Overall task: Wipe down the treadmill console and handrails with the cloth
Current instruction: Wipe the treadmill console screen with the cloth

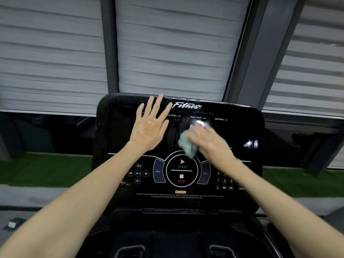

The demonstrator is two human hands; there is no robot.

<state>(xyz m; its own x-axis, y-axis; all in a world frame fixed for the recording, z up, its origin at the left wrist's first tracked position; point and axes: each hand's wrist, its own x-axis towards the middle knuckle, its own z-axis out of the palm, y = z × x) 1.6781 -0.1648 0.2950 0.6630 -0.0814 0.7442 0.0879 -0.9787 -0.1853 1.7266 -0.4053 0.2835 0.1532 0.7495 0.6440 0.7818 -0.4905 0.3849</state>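
Observation:
The glossy black treadmill console (240,131) fills the middle of the head view, with START and STOP buttons at its lower centre. My left hand (149,125) lies flat on the upper left of the panel, fingers straight and spread. My right hand (208,140) is blurred and presses a crumpled pale green cloth (187,145) against the screen just above the START button. Part of the cloth is hidden under my fingers. The handrails are not visible.
Grey slatted blinds (175,53) and dark window posts stand behind the console. A strip of green turf (42,170) runs along the floor on both sides. The dark tray section of the treadmill (178,237) lies below the console.

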